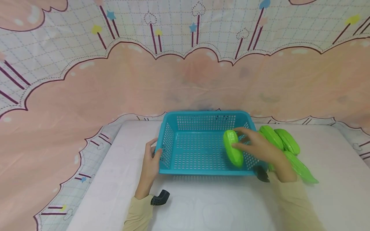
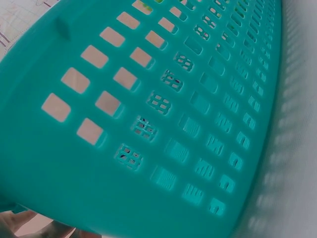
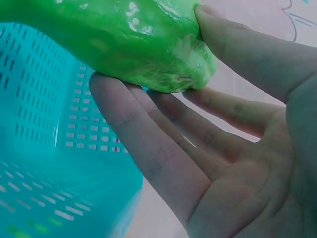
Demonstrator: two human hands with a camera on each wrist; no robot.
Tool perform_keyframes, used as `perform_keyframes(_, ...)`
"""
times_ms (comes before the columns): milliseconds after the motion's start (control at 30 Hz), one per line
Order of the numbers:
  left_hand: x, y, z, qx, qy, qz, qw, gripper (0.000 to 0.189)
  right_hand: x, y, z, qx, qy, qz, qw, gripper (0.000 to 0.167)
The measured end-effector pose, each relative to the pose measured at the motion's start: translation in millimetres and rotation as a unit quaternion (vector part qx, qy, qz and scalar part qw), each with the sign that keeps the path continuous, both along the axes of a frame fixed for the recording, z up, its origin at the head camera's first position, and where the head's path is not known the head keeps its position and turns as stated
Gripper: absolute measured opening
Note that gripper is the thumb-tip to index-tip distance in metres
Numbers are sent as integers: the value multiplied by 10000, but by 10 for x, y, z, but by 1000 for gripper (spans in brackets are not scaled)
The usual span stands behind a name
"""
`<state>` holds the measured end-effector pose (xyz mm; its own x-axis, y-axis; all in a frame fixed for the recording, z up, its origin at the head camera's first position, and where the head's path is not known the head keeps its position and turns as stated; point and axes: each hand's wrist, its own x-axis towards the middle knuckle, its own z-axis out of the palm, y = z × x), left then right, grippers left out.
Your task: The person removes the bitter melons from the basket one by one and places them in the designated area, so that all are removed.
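Observation:
A glossy green elongated packet [image 1: 231, 150] hangs tilted over the right part of a blue plastic basket [image 1: 199, 172]. My right hand [image 1: 258, 146] pinches it between thumb and fingers from the right. Up close in the right wrist view, the packet [image 3: 124, 42] has a shiny, wrinkled end by the thumb, with fingertips beneath it. My left hand [image 1: 151, 162] grips the basket's left rim, thumb on the near side. In the left wrist view the perforated basket wall [image 2: 44, 158] fills most of the picture, and only a few fingers show under its rim.
Several similar green packets [image 1: 287, 141] lie in a pile on the white table [image 1: 202, 205] just right of the basket. One with a pointed end [image 1: 302, 168] lies nearest me. A patterned pink and white cloth [image 1: 138, 86] hangs behind the table.

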<state>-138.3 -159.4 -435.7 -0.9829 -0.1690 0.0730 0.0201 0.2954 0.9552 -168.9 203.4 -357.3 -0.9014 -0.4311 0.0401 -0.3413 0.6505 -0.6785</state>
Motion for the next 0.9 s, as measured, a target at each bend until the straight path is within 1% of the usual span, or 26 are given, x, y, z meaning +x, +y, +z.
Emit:
perform_keyframes(133, 1, -3, 1, 10, -16, 11, 10000, 48, 5, 61, 2, -61, 17, 24, 10000, 57)
perform_keyframes(333, 6, 0, 9, -6, -6, 3, 10000, 48, 32, 151, 58, -27, 54, -3, 10000, 56)
perform_keyframes(533, 6, 4, 18, -18, 18, -22, 10000, 48, 48, 216, 105, 90, 215, -90, 9997, 58)
perform_keyframes(900, 0, -6, 1, 2, -14, 3, 10000, 48, 107, 319, 170, 142, 211, -245, 9994, 57)
